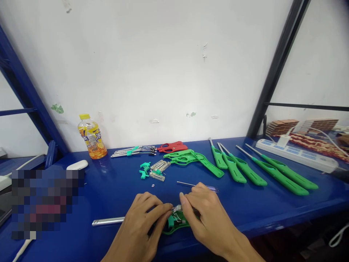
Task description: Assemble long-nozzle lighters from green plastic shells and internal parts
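Observation:
Near the table's front edge lies an opened gas lighter (177,230), its green shell half exposing wires, a teal trigger and a small whitish part. Its silver tube (107,221) sticks out to the left from under my left hand (145,223). Thumb and forefinger of that hand pinch together at the whitish part, over the shell. My right hand (208,214) grips the lighter's handle end, thumb beside the same part; most of the handle is hidden beneath it. Just beyond the right hand is a screwdriver (187,183), partly covered by the fingers.
Behind my hands lie teal triggers (144,169), clear fuel tanks (158,171), green shell halves (208,165), red shells (174,146) and metal tubes (131,151). Several assembled green lighters (245,171) are at right, before a power strip (297,156). A bottle (92,138) stands back left.

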Demonstrator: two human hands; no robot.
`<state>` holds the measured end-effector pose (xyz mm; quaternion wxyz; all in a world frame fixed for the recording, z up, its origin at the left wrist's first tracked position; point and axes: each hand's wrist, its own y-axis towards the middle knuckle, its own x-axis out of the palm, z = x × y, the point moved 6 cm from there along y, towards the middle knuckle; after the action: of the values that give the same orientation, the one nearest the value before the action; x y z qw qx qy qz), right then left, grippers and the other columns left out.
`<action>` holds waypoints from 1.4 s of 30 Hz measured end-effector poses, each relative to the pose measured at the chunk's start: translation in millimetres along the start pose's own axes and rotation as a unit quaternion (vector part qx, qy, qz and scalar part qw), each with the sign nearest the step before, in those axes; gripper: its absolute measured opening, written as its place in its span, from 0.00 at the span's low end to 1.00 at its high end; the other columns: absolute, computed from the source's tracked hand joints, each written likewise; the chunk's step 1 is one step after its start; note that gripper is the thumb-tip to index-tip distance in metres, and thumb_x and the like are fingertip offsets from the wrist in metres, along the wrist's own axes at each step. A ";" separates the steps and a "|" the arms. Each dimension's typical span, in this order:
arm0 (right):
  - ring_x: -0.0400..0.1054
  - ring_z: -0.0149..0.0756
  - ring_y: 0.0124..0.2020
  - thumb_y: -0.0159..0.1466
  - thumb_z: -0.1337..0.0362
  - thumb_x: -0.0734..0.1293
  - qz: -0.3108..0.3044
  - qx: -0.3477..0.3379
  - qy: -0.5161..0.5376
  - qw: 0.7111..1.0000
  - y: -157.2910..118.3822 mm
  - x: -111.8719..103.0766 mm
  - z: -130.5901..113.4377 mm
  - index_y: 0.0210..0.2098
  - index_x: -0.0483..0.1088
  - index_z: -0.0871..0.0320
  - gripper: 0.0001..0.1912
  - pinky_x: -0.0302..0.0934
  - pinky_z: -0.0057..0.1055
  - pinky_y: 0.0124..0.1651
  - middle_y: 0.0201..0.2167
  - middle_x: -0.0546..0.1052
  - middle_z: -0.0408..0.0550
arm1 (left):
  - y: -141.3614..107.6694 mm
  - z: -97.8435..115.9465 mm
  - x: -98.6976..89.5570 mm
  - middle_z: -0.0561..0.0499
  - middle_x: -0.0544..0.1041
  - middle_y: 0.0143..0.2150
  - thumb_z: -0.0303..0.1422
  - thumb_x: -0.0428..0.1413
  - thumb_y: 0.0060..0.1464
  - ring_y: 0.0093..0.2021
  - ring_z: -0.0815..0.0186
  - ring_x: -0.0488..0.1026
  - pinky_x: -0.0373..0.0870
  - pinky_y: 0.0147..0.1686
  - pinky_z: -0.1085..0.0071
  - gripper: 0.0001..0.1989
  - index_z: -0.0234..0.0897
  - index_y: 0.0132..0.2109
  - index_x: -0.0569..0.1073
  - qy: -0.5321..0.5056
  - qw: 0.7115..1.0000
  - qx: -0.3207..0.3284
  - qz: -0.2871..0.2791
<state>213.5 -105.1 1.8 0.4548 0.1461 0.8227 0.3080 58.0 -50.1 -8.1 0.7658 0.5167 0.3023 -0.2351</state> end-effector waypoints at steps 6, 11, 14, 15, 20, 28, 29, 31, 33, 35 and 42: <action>0.55 0.31 0.24 0.78 0.66 0.56 -0.013 0.007 0.000 1.000 -0.8 1.8 0.1 0.22 0.57 0.56 0.25 0.51 0.35 0.39 0.20 0.65 0.39 | 0.8 1.8 -3.3 0.55 0.78 0.38 0.25 0.54 0.73 0.37 0.64 0.73 0.69 0.40 0.67 0.11 0.44 0.55 0.76 -0.005 1.000 0.016 0.021; 0.56 0.31 0.24 0.78 0.65 0.56 -0.026 0.014 -0.002 1.000 -1.4 4.2 2.6 0.22 0.58 0.56 0.25 0.53 0.35 0.43 0.20 0.65 0.39 | 3.0 5.8 -5.7 0.56 0.78 0.37 0.24 0.53 0.74 0.36 0.65 0.73 0.68 0.41 0.68 0.08 0.43 0.49 0.74 -0.006 0.999 0.020 0.026; 0.57 0.31 0.24 0.78 0.65 0.56 -0.038 0.020 0.001 0.999 -3.0 6.7 4.7 0.22 0.59 0.56 0.25 0.54 0.35 0.46 0.20 0.65 0.38 | 3.3 9.3 -5.6 0.55 0.78 0.38 0.22 0.52 0.73 0.37 0.65 0.73 0.68 0.42 0.68 0.10 0.42 0.49 0.74 -0.001 0.999 0.031 0.025; 0.57 0.31 0.24 0.78 0.64 0.56 -0.040 0.020 0.001 0.999 -3.5 7.5 5.1 0.22 0.60 0.56 0.25 0.54 0.35 0.46 0.20 0.65 0.38 | 3.1 10.2 -5.5 0.55 0.78 0.38 0.21 0.52 0.73 0.38 0.65 0.73 0.68 0.42 0.68 0.11 0.42 0.49 0.74 0.001 0.999 0.036 0.024; 0.59 0.32 0.24 0.79 0.64 0.56 -0.042 0.009 -0.008 0.999 -4.8 9.4 4.4 0.23 0.62 0.56 0.25 0.52 0.35 0.43 0.20 0.67 0.39 | 0.4 11.8 -4.6 0.53 0.78 0.39 0.19 0.51 0.71 0.38 0.64 0.72 0.69 0.43 0.66 0.12 0.39 0.50 0.74 0.016 0.998 0.055 0.018; 0.58 0.32 0.24 0.80 0.65 0.54 -0.040 -0.018 -0.013 0.999 -4.7 8.5 1.7 0.24 0.62 0.56 0.26 0.50 0.35 0.40 0.21 0.67 0.40 | -1.0 15.9 -7.0 0.50 0.80 0.40 0.18 0.53 0.71 0.40 0.63 0.75 0.70 0.43 0.67 0.12 0.35 0.51 0.76 0.031 0.993 0.096 0.052; 0.58 0.32 0.24 0.80 0.65 0.54 -0.038 -0.022 -0.015 0.999 -4.7 8.5 1.2 0.24 0.62 0.56 0.26 0.50 0.35 0.40 0.21 0.68 0.40 | -1.2 16.5 -7.4 0.50 0.81 0.40 0.18 0.53 0.71 0.41 0.63 0.75 0.71 0.43 0.67 0.11 0.35 0.51 0.76 0.035 0.993 0.101 0.056; 0.59 0.32 0.24 0.80 0.66 0.54 -0.024 -0.033 -0.020 0.999 -4.8 7.6 -0.8 0.24 0.62 0.55 0.25 0.50 0.35 0.40 0.21 0.68 0.39 | -1.5 17.0 -8.4 0.50 0.81 0.40 0.18 0.53 0.71 0.41 0.63 0.76 0.71 0.44 0.66 0.12 0.35 0.51 0.77 0.045 0.992 0.106 0.061; 0.60 0.32 0.24 0.79 0.67 0.55 0.004 -0.047 -0.029 0.998 -5.1 4.7 -4.1 0.25 0.63 0.55 0.24 0.51 0.34 0.40 0.21 0.69 0.38 | -1.2 16.3 -9.7 0.51 0.82 0.40 0.19 0.52 0.71 0.42 0.63 0.76 0.72 0.45 0.66 0.12 0.37 0.51 0.77 0.050 0.992 0.100 0.062; 0.61 0.31 0.24 0.78 0.68 0.56 0.032 -0.052 -0.040 0.997 -5.4 0.7 -6.7 0.27 0.63 0.55 0.22 0.52 0.34 0.41 0.21 0.69 0.37 | -0.2 14.7 -12.0 0.53 0.83 0.40 0.20 0.53 0.72 0.42 0.64 0.77 0.72 0.46 0.67 0.11 0.39 0.51 0.77 0.049 0.993 0.084 0.066; 0.73 0.33 0.30 0.78 0.63 0.61 0.027 -0.028 0.016 0.999 -7.7 -4.0 -2.0 0.40 0.70 0.52 0.10 0.56 0.35 0.45 0.32 0.79 0.36 | 2.1 10.1 -14.0 0.54 0.83 0.40 0.22 0.53 0.72 0.40 0.63 0.78 0.73 0.44 0.66 0.11 0.42 0.52 0.75 0.052 0.994 0.046 0.084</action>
<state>214.3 -113.8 0.3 0.4368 0.1500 0.8170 0.3453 51.7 -58.1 6.0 0.7416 0.5864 0.2859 -0.1561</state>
